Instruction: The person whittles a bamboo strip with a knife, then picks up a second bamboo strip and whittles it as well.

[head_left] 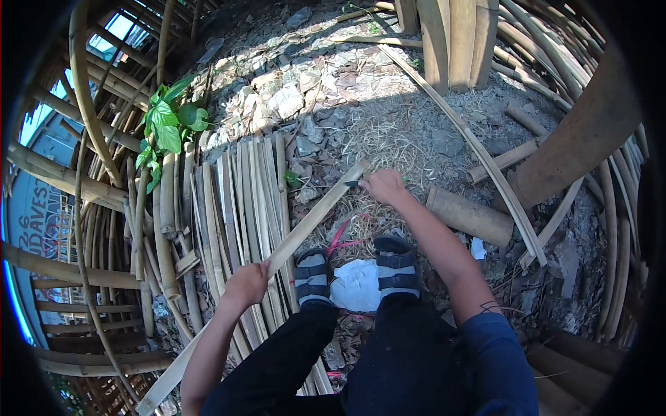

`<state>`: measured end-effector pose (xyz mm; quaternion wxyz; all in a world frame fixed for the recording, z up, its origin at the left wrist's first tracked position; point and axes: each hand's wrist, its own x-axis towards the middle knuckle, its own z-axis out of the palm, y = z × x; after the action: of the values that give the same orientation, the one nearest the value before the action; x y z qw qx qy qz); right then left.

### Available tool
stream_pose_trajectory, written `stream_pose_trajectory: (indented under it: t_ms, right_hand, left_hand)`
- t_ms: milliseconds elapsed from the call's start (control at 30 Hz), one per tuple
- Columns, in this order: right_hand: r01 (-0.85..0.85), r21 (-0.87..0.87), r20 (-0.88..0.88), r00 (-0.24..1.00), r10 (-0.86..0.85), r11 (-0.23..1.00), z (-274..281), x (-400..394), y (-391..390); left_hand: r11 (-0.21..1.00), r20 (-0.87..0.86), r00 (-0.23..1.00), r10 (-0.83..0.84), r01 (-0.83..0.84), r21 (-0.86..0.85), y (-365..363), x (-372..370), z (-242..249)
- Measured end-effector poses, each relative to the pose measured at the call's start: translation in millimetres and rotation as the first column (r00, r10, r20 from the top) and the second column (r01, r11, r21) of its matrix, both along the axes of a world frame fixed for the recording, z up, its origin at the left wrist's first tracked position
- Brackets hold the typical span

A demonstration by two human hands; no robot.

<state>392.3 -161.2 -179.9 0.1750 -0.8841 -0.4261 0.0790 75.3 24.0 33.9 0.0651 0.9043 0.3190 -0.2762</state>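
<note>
A long, pale split bamboo strip [312, 220] runs diagonally from the lower left up to the middle of the view. My left hand [246, 284] is closed around its middle part. Near the strip's upper end, my right hand [383, 187] is closed on a tool whose dark blade [352, 184] touches the strip; the handle is mostly hidden in the fist. Under my left arm lies a row of split bamboo strips [243, 180]. Between my sandalled feet is a white sheet [355, 284], with pink string [340, 236] just beyond it.
Thick bamboo posts [454, 48] stand at the top right, and a large leaning trunk [576, 139] at the right. A short bamboo piece [472, 216] lies right of my feet. A long curved strip [472, 139] crosses the ground. Bamboo fencing and a leafy plant [165, 121] are at left.
</note>
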Motion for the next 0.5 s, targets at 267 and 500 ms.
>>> stream_pose_trajectory:
  t_ms: [267,500]
  right_hand:
    - [-0.002,-0.010,-0.055,0.999,0.001,1.000,17,-4,-7]
    - [0.243,0.009,-0.101,0.965,-0.241,0.970,5,1,-6]
  left_hand:
    - [0.999,0.122,0.992,-0.017,0.023,-0.047,8,-4,-9]
    - [0.998,0.010,1.000,-0.020,0.021,-0.060,15,-3,-9]
